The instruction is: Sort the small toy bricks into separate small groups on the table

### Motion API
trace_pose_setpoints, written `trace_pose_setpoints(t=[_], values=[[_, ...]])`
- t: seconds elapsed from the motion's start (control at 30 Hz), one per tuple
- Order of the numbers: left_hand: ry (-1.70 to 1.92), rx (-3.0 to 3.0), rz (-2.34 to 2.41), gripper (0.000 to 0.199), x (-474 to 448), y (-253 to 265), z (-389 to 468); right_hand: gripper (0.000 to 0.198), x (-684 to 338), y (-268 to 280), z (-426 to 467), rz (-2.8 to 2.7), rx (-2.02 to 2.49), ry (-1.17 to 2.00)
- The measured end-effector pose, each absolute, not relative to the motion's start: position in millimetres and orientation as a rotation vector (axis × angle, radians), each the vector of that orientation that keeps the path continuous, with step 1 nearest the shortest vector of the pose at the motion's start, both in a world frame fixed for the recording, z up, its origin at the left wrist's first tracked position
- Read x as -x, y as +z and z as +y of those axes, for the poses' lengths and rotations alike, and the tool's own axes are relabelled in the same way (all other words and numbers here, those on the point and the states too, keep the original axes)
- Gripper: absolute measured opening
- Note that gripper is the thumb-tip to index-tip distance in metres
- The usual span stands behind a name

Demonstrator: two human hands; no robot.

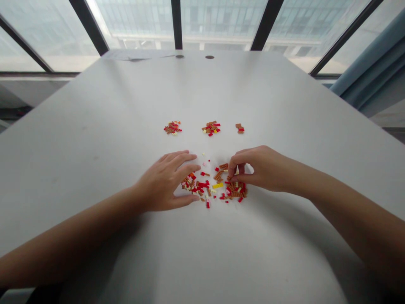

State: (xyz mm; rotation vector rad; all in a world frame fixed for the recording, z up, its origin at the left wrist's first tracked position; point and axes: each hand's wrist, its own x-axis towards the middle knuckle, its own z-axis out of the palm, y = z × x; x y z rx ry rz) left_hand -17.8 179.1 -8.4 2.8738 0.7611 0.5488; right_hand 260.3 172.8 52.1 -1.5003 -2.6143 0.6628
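Small toy bricks in red, brown, yellow and cream lie loose on the white table [202, 240]. My left hand [169, 179] rests palm-down with fingers spread, partly over the left heap of bricks [190, 183]. At the right heap of bricks [237, 192], my right hand [259, 168] has thumb and forefinger pinched together just above the pieces. What sits between those fingertips is too small to make out. A yellow brick [217, 185] lies between the two heaps, with several red and brown pieces scattered around it.
Farther back are three small brick piles: a left pile [172, 127], a middle pile [211, 128] and a right pile [240, 128]. Two dark round spots mark the far table edge. Windows stand behind it, and a blue curtain [373, 67] hangs at right.
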Motion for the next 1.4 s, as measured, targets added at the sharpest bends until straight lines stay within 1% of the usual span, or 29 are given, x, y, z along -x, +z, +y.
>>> trace_pose_setpoints(t=[0.2, 0.27, 0.33, 0.43, 0.53, 0.63, 0.73, 0.9, 1.07, 1.13, 1.23, 1.33, 1.4], values=[[0.538, -2.866, 0.771, 0.056, 17.4, -8.6, 179.3, 0.013, -265.0, 55.9, 172.0, -2.552, 1.464, 0.705], [0.548, -2.874, 0.761, 0.057, 17.6, -8.4, 178.9, 0.016, -269.4, 54.9, 174.5, -2.483, 1.48, 0.63], [0.55, -2.881, 0.756, 0.057, 17.9, -8.1, 178.4, 0.021, -275.5, 50.8, 179.8, -2.395, 1.537, 0.471], [0.548, -2.889, 0.753, 0.057, 18.7, -8.0, 177.7, 0.02, -286.8, 39.5, 191.3, -2.265, 1.647, 0.273], [0.558, -2.896, 0.746, 0.057, 19.4, -7.9, 177.4, 0.015, -297.1, 26.3, 202.2, -2.134, 1.753, 0.242], [0.563, -2.894, 0.745, 0.057, 19.5, -7.5, 177.3, 0.016, -303.3, 15.3, 209.2, -2.056, 1.832, 0.21], [0.561, -2.896, 0.741, 0.057, 19.3, -6.8, 177.4, 0.019, -306.3, 7.4, 212.6, -2.062, 1.837, 0.136], [0.571, -2.903, 0.735, 0.057, 19.1, -6.7, 177.5, 0.03, -310.1, 4.8, 211.9, -2.109, 1.774, -0.056], [0.569, -2.901, 0.728, 0.057, 19.1, -7.3, 177.7, 0.024, -312.1, 10.9, 207.1, -2.202, 1.738, -0.205], [0.57, -2.902, 0.725, 0.058, 19.2, -7.2, 177.7, 0.023, -311.5, 11.6, 205.7, -2.252, 1.749, -0.231], [0.573, -2.907, 0.722, 0.058, 19.4, -6.8, 177.7, 0.029, -311.1, 9.5, 205.5, -2.299, 1.787, -0.237], [0.571, -2.908, 0.73, 0.059, 19.7, -6.9, 177.6, 0.034, -312.7, 7.6, 206.8, -2.263, 1.824, -0.243], [0.562, -2.904, 0.736, 0.059, 19.8, -7.3, 177.6, 0.033, -314.6, 8.9, 207.5, -2.217, 1.843, -0.244]])
